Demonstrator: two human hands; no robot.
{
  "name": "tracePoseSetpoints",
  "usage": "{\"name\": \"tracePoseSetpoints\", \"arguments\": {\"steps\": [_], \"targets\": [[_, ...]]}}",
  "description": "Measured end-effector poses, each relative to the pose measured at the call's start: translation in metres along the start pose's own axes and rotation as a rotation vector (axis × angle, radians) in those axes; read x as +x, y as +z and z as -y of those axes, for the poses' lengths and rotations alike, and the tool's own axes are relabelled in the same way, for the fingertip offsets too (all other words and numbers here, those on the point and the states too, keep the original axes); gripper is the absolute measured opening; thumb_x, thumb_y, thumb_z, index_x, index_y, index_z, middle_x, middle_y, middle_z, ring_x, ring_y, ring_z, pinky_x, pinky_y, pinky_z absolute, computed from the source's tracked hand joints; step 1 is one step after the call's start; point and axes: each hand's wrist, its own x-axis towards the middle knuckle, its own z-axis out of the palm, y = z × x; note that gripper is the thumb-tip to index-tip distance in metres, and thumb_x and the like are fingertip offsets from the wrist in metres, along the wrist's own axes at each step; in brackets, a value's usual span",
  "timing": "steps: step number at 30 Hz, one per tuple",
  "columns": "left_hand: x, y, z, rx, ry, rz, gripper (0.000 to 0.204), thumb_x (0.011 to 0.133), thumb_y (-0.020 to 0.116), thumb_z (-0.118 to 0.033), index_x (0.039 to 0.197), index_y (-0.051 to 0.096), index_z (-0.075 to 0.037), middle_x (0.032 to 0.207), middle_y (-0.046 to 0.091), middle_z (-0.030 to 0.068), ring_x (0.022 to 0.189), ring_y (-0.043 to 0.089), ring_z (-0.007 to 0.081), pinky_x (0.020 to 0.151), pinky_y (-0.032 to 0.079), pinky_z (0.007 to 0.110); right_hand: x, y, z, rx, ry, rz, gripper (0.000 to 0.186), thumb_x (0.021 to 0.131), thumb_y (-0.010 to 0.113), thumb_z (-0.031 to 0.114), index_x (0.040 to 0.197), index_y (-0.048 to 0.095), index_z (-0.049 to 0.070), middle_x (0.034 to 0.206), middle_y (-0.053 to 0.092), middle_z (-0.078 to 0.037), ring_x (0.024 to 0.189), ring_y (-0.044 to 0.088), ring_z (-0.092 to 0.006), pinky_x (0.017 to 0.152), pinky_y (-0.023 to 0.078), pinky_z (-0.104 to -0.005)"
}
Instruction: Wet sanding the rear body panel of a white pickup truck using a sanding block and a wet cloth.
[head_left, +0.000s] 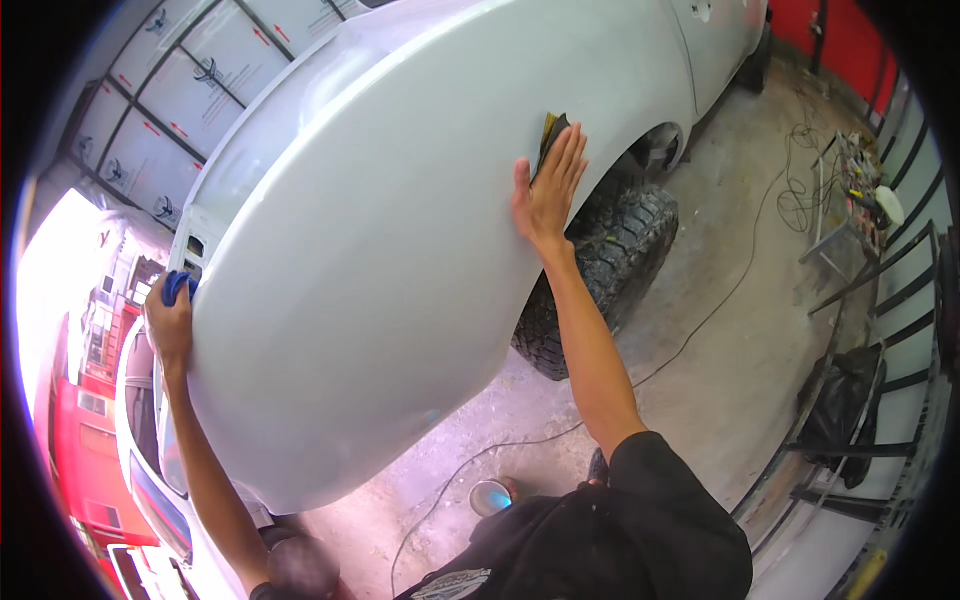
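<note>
Right hand (546, 198) open, fingers straight and close together, thumb spread off to the side; dark, yellow-edged pad (550, 138) sits under the fingers, against the pale grey body panel (370, 240), above the knobbly tyre (632, 245). Left hand (170, 325) at the panel's far left edge, fingers curled round a blue item (178, 287); exact finger closure partly hidden, can't tell how tight.
</note>
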Motion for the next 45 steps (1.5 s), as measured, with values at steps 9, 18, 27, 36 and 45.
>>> {"name": "tracePoseSetpoints", "arguments": {"steps": [9,18,27,36,45], "targets": [[0.0,0.002,-0.033,0.026,-0.011,-0.034,0.023,0.093,0.061,-0.019,0.094,0.065,0.003,0.077,0.062,0.0243,0.07,0.06,0.0404,0.07,0.047,0.043,0.055,-0.054,-0.044,0.044,-0.173,0.099,0.076,0.082,0.078,0.011,0.147,0.039,0.003,0.126,0.051,-0.016,0.123,0.048,-0.0338,0.107,0.041,-0.0446],[-0.001,0.001,-0.036,0.028,-0.075,-0.017,0.021,0.091,0.062,-0.02,0.096,0.066,0.0,0.081,0.064,0.0243,0.074,0.065,0.0406,0.069,0.048,0.043,0.094,-0.063,-0.06,0.034,-0.169,0.341,0.065,0.073,0.089,0.018,0.125,0.052,0.007,0.116,0.05,-0.011,0.115,0.048,-0.0277,0.097,0.045,-0.0387],[-0.002,0.005,-0.033,0.07,-0.103,-0.013,0.023,0.092,0.062,-0.022,0.101,0.069,-0.003,0.089,0.07,0.0223,0.085,0.068,0.0422,0.075,0.051,0.043,0.102,-0.087,-0.054,0.212,-0.029,0.522,0.056,0.074,0.092,0.027,0.12,0.065,0.011,0.083,0.047,0.002,0.069,0.043,-0.0108,0.063,0.041,-0.0285],[0.0,0.008,-0.043,0.04,-0.102,-0.039,0.022,0.093,0.061,-0.023,0.095,0.065,-0.002,0.083,0.067,0.0211,0.079,0.066,0.0412,0.072,0.049,0.045,0.078,-0.119,-0.074,0.098,-0.216,0.295,0.034,0.073,0.092,0.025,0.093,0.073,0.005,0.063,0.053,0.001,0.061,0.05,-0.0114,0.061,0.042,-0.0303],[-0.032,0.001,-0.064,0.049,0.414,-0.583,0.01,0.095,0.069,-0.011,0.096,0.063,-0.002,0.091,0.065,0.0167,0.08,0.066,0.0356,0.072,0.052,0.042,-0.024,-0.162,0.008,0.746,0.509,0.602,0.031,0.079,0.091,0.022,0.075,0.067,0.004,0.07,0.066,-0.001,0.052,0.054,-0.0027,0.04,0.037,-0.0189]]}}
